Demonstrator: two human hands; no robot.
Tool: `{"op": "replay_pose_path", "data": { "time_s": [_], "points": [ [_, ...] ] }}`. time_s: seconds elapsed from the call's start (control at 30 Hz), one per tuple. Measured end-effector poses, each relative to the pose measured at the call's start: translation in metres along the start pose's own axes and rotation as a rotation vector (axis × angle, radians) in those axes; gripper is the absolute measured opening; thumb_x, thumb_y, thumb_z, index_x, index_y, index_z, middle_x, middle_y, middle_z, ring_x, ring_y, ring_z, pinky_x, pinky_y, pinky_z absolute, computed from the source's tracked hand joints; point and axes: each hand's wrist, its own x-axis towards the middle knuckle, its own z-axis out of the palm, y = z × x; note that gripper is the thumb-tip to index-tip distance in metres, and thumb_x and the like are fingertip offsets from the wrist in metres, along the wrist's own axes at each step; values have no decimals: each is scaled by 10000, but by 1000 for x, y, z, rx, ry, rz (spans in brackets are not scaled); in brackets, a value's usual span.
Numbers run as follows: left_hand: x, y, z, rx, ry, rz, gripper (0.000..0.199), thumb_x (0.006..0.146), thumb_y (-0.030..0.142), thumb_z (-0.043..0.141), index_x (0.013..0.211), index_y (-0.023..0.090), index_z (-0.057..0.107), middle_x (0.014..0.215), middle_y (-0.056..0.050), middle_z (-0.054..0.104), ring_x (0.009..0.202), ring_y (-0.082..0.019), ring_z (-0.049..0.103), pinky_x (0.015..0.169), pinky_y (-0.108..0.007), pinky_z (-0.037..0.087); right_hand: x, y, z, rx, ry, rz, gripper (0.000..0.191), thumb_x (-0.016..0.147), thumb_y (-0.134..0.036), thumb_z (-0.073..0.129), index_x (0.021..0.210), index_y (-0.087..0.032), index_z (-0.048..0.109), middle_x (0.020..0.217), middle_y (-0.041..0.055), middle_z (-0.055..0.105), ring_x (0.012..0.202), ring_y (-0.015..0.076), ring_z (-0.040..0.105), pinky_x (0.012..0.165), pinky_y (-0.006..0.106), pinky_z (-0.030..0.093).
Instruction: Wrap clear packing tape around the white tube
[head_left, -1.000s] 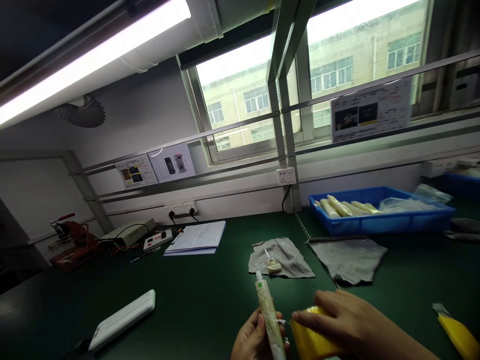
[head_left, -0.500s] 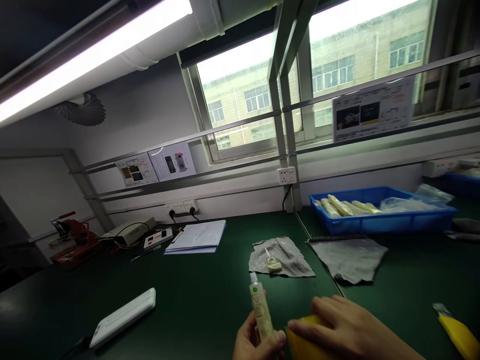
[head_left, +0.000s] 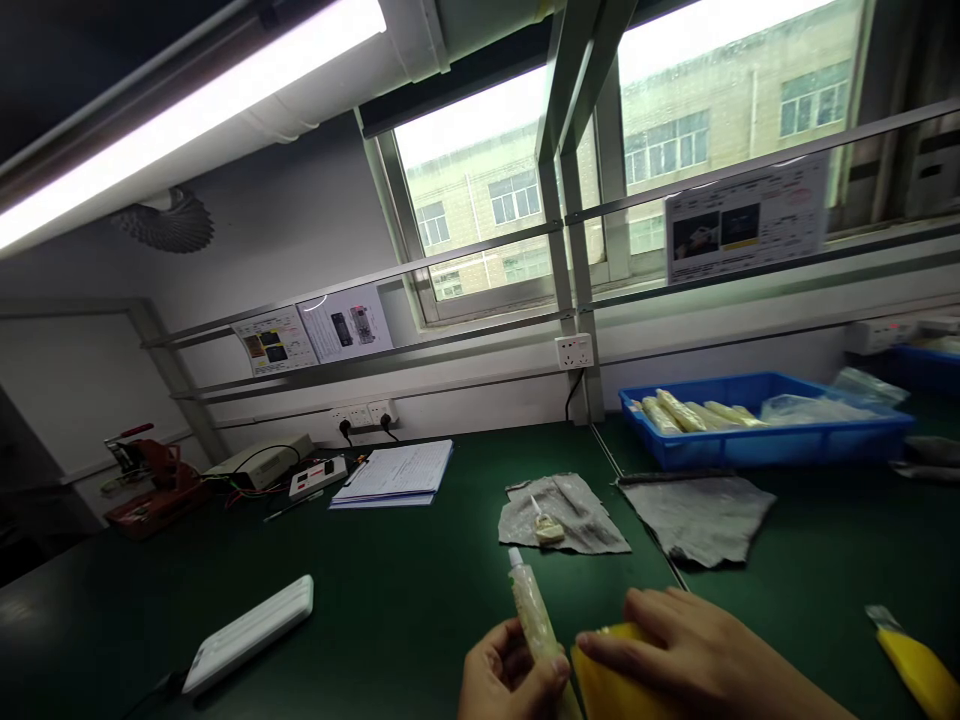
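Observation:
Upright and leaning a little left, a translucent pale-yellow tube (head_left: pixel 534 610) with a white cap is gripped between the thumb and fingers of my left hand (head_left: pixel 506 672). Close beside it, my right hand (head_left: pixel 686 645) curls over a bright yellow object (head_left: pixel 607 668) with a straight left edge. Its full shape is hidden by the hand and the frame's bottom edge. Beyond the tube's cap, a grey cloth (head_left: pixel 585 510) carries a small cream-coloured piece (head_left: pixel 549 530) with a thin white tip.
A second grey cloth (head_left: pixel 701 515) lies before a blue tray (head_left: pixel 795 447) of pale tubes and plastic bags. On the right rests a yellow-handled scraper-like tool (head_left: pixel 915 665). A white slab-shaped device (head_left: pixel 251 635) and papers (head_left: pixel 394 472) are on the left.
My left hand has turned the tube, so its green mark now sits at the left side. The tube's top has shifted slightly right. My right hand is nearly unmoved.

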Motion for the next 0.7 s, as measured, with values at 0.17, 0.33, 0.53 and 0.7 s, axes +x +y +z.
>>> {"op": "replay_pose_path", "data": {
  "time_s": [0.17, 0.33, 0.53, 0.7],
  "points": [
    [4, -4, 3, -19, -70, 3, 746, 485, 576, 1016, 1016, 94, 812, 948, -190, 834, 861, -330, 768, 782, -373, 567, -12, 8, 14, 369, -78, 100, 790, 833, -135, 730, 1530, -381, 451, 971, 36, 651, 726, 171, 700, 611, 232, 542],
    [6, 8, 0, 32, -75, -32, 691, 509, 577, 1003, 954, 78, 828, 880, -164, 821, 795, -288, 737, 723, -320, 539, -31, 15, 37, 675, -41, 213, 873, 851, -29, 643, 1584, -416, 369, 1153, 49, 615, 888, 167, 700, 752, 254, 565],
    [2, 25, -5, 20, -144, -91, 518, 627, 459, 979, 943, 77, 826, 870, -148, 802, 775, -251, 698, 723, -311, 522, -35, 15, 50, 612, -60, 273, 824, 868, -63, 655, 1579, -403, 414, 1114, 38, 622, 808, 156, 686, 721, 247, 575],
    [-1, 41, -5, 41, -158, -86, 510, 592, 474, 992, 872, 78, 833, 795, -116, 771, 715, -206, 653, 697, -290, 492, -25, 14, 43, 556, -108, 268, 810, 860, -75, 662, 1563, -408, 433, 1123, 48, 629, 804, 160, 707, 709, 233, 568]
  ]
}}
